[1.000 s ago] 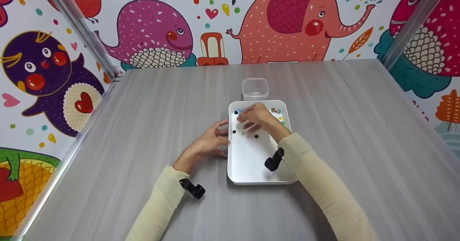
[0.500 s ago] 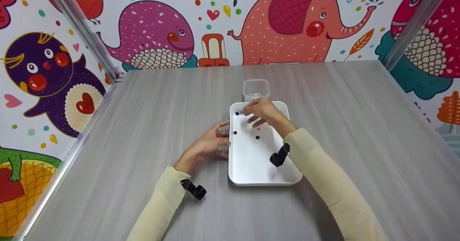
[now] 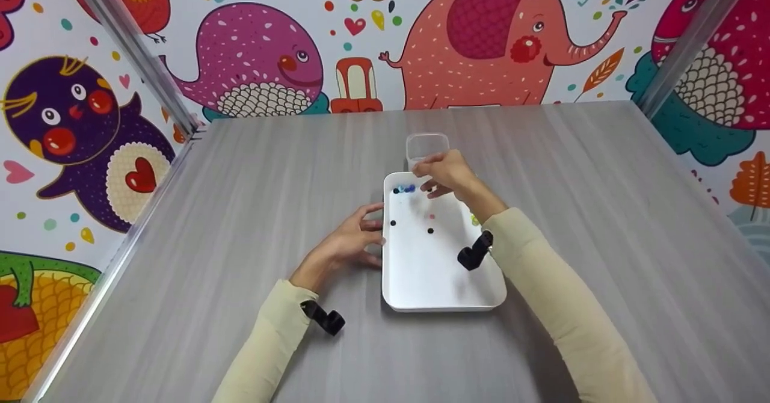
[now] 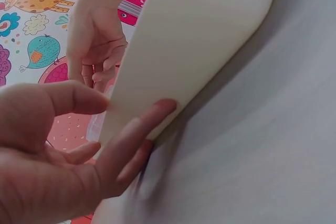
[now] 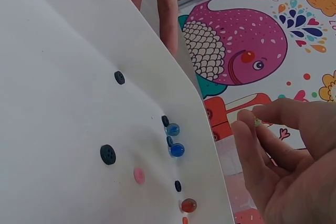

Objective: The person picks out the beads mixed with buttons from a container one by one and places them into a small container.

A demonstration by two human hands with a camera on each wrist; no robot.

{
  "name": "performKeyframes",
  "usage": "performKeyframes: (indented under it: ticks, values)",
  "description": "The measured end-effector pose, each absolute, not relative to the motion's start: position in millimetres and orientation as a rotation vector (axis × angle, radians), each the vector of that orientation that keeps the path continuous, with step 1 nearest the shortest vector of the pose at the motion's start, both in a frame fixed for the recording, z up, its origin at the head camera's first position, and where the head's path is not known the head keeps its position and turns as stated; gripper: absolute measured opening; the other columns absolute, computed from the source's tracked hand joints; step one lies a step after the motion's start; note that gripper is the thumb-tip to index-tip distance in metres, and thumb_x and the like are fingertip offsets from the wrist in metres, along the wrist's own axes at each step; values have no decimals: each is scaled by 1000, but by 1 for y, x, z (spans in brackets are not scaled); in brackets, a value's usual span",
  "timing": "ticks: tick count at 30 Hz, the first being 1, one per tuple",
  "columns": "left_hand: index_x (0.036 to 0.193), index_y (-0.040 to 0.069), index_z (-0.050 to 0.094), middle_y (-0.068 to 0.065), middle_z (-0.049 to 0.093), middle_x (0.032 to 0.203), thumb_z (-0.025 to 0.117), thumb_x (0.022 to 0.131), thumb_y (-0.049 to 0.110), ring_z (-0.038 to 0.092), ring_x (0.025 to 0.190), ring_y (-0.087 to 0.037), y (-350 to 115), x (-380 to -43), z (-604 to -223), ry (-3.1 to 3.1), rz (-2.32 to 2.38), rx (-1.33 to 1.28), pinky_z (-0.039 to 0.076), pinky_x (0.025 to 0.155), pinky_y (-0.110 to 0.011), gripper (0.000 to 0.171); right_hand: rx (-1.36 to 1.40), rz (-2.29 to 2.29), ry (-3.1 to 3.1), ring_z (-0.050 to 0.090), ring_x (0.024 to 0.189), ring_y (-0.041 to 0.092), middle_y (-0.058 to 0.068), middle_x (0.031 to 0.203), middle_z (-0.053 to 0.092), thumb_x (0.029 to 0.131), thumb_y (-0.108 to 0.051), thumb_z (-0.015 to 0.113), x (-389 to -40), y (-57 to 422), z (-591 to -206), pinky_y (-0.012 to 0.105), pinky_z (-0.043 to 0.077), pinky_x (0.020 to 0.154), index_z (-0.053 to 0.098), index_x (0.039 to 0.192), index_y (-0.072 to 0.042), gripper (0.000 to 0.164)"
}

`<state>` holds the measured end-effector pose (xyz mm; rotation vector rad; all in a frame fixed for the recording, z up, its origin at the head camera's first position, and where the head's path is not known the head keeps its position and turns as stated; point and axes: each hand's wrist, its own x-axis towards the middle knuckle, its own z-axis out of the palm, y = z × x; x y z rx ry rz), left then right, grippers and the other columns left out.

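Observation:
My right hand (image 3: 448, 171) is raised over the far edge of a white tray (image 3: 442, 270), by the clear plastic container (image 3: 412, 147). Thumb and forefinger pinch a small yellow-green piece, probably a glass marble (image 5: 257, 122), mostly hidden by the fingertips. My left hand (image 3: 351, 237) rests against the tray's left outer wall, fingers spread and touching it. Inside the tray lie black buttons (image 5: 108, 154), a pink button (image 5: 139, 176), blue marbles (image 5: 177, 150) and an orange-brown marble (image 5: 188, 205).
The container stands just behind the tray on the grey wood-grain table (image 3: 289, 180). Yellow-green pieces (image 3: 474, 219) lie along the tray's right side, partly behind the right forearm. Cartoon-printed walls (image 3: 361, 30) enclose the table at the back and sides.
My right hand has moved from the tray's far left part up, away and rightward toward the container, still pinching. The left hand has stayed against the tray.

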<state>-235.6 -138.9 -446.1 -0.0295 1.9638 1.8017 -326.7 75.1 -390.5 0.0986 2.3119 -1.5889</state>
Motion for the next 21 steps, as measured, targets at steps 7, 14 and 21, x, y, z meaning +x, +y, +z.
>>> performKeyframes:
  ticks: [7, 14, 21]
  values:
    - [155, 19, 30, -23, 47, 143, 58, 89, -9, 63, 106, -27, -139, -235, -447, 1964, 1805, -35, 65, 68, -42, 78, 120, -1694, 2258, 67, 69, 13, 19, 127, 66, 97, -21, 65, -333, 82, -389, 23, 61, 59, 65, 123, -2, 32]
    - [155, 20, 30, -22, 47, 142, 59, 89, -9, 62, 105, -26, -140, -235, -446, 1949, 1823, -31, 65, 65, -39, 78, 187, -1677, 2279, 72, 68, 15, 17, 125, 69, 96, -26, 66, -340, 91, -388, 23, 52, 58, 67, 122, -9, 31]
    - [156, 20, 29, -22, 46, 142, 58, 89, -8, 62, 106, -26, -140, -234, -447, 1941, 1814, -32, 65, 67, -40, 78, 251, -1704, 2260, 72, 64, 19, 7, 92, 71, 96, -29, 65, -342, 98, -389, 26, 46, 53, 67, 122, -12, 31]
